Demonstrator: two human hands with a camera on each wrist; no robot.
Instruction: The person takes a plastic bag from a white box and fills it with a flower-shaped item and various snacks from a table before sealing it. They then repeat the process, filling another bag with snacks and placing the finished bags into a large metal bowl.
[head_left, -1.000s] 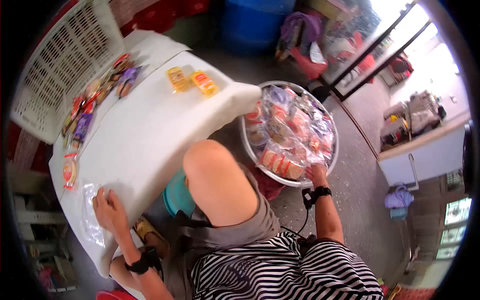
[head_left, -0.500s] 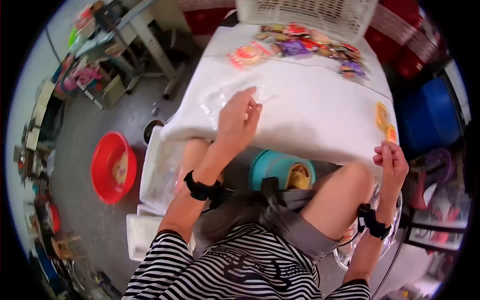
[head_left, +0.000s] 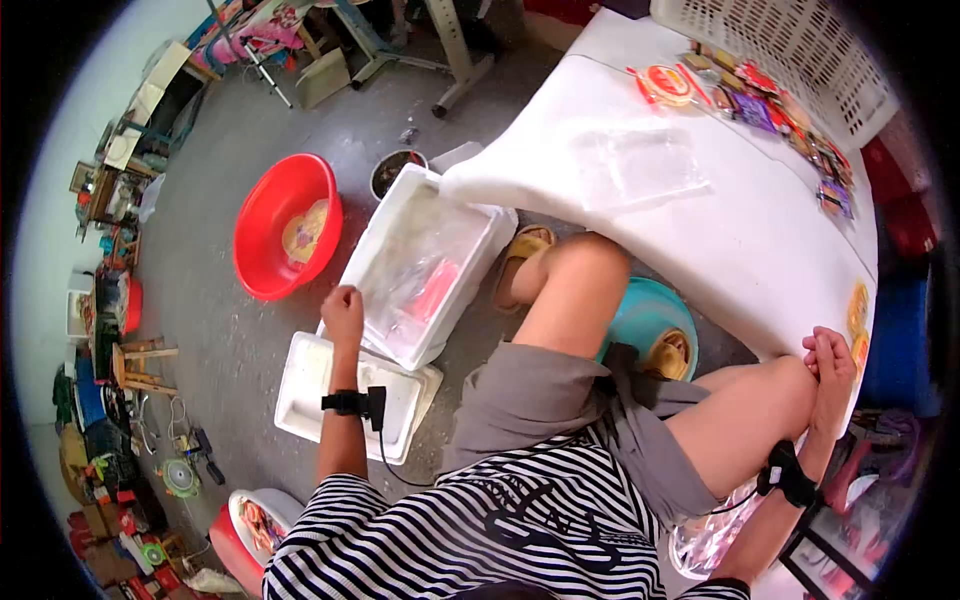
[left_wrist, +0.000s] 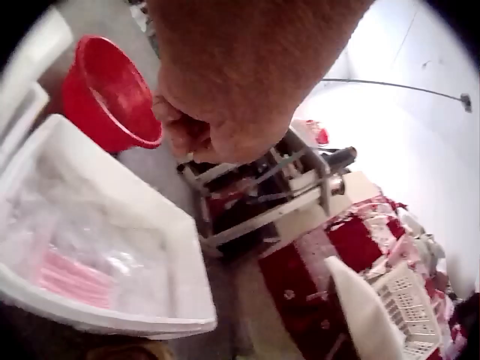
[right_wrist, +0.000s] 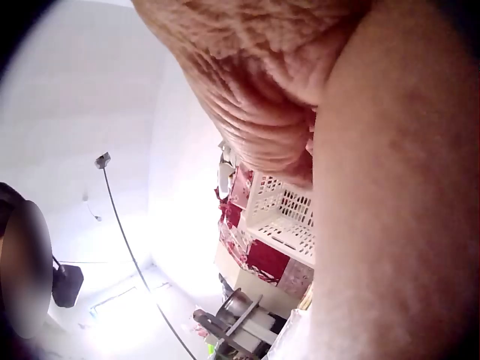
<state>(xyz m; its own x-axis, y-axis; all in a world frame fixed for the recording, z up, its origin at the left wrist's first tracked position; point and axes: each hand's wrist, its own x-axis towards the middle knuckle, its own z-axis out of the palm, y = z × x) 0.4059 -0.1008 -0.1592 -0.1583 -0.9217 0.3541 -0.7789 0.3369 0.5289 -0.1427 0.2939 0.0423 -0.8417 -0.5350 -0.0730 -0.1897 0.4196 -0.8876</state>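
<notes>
My left hand point(head_left: 343, 315) is beside the near left edge of a white foam box point(head_left: 480, 255), its fingers curled in. In the left wrist view nothing shows between those fingers. Clear plastic bags point(head_left: 400, 270) and a pinkish-red packet point(head_left: 436, 288) lie inside the box. My right hand point(head_left: 828, 365) is by the right knee at the table's edge, fingers loosely bent around nothing visible; the leg covers part of it in the right wrist view. Two yellow packets point(head_left: 858, 310) lie close beyond it. Flat on the white table point(head_left: 740, 250) is a clear plastic bag point(head_left: 645, 170).
Wrapped snacks point(head_left: 760, 105) line the table's far side before a white plastic basket point(head_left: 790, 50). A red basin point(head_left: 290, 225) and a shallow white foam tray point(head_left: 310, 385) are on the floor at left. A metal basin of packets point(head_left: 705, 540) is by the right leg.
My view has swung left. My left hand has left the clear bag on the table and moved to the foam box. My right hand has gone from the metal basin up to the table edge.
</notes>
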